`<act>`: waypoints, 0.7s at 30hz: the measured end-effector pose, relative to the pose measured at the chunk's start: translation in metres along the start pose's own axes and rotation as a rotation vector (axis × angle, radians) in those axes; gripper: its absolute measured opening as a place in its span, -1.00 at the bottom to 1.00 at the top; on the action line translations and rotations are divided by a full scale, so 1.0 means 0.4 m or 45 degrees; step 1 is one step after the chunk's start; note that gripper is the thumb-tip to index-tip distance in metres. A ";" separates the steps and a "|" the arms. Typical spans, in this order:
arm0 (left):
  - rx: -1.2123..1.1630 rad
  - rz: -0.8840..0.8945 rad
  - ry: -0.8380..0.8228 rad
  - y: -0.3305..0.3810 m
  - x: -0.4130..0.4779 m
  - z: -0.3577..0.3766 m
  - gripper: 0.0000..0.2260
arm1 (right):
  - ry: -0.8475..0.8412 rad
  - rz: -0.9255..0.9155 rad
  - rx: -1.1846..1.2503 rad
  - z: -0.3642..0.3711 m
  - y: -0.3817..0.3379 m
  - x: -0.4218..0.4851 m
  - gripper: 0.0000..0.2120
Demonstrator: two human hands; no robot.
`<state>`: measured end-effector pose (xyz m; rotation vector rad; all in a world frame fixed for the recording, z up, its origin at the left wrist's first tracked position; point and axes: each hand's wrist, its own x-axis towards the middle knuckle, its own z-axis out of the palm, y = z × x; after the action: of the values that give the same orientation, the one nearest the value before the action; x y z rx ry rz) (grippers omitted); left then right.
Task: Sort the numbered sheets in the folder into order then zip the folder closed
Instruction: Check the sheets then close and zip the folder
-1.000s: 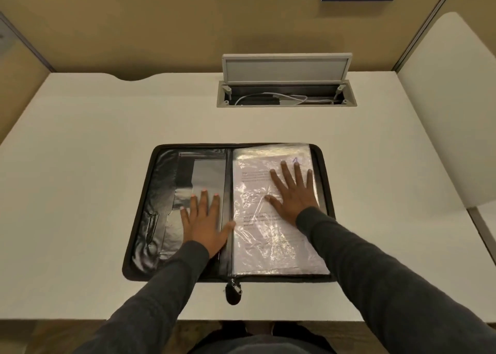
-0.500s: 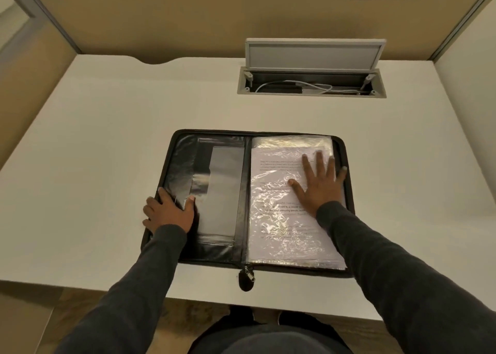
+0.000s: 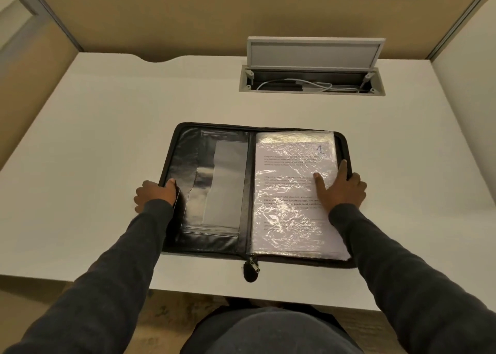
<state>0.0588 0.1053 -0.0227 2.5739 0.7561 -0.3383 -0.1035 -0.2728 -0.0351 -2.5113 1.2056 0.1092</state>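
A black zip folder lies open on the white desk. Its right half holds a stack of plastic-sleeved sheets; the top one shows a blue "1" near its upper right corner. My left hand grips the folder's left edge, thumb on the inner cover and fingers curled round the outside. My right hand is at the right edge, thumb and forefinger lying on the top sheet, the other fingers curled over the folder's rim. The zip pull hangs off the near edge at the spine.
An open cable hatch with a raised grey lid and white cables sits at the back of the desk. Tan partition walls enclose the desk on three sides. The desk's front edge runs just under the folder, above my lap.
My left hand slid from the inner cover to the folder's left edge and took hold of it. My right hand moved from flat on the sheet to the right edge.
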 end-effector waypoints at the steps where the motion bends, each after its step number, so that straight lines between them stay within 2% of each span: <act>1: -0.028 0.033 0.001 0.005 0.007 -0.016 -0.46 | -0.009 0.006 0.023 -0.006 0.000 0.007 -0.16; 6: -0.149 0.329 0.078 0.085 -0.014 -0.163 -0.65 | -0.039 0.082 0.348 -0.036 -0.011 0.051 -0.26; 10: -0.081 0.605 0.053 0.193 -0.101 -0.288 -0.74 | -0.057 0.119 0.712 -0.066 -0.032 0.067 -0.34; 13: -0.081 0.776 -0.109 0.262 -0.189 -0.335 -0.74 | -0.084 0.136 0.921 -0.097 -0.057 0.060 -0.39; 17: -0.385 0.858 -0.588 0.331 -0.317 -0.315 -0.77 | -0.105 0.186 1.126 -0.133 -0.073 0.067 -0.42; 19: -0.453 0.870 -0.695 0.353 -0.363 -0.273 -0.76 | -0.090 0.186 1.201 -0.149 -0.079 0.068 -0.46; 21: -0.522 0.888 -0.713 0.373 -0.403 -0.219 -0.76 | -0.095 0.188 1.295 -0.158 -0.080 0.067 -0.51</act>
<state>0.0195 -0.0397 0.1601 2.0292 -0.2547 -0.5619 -0.0670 -0.2959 0.0270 -1.5196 1.0345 -0.3000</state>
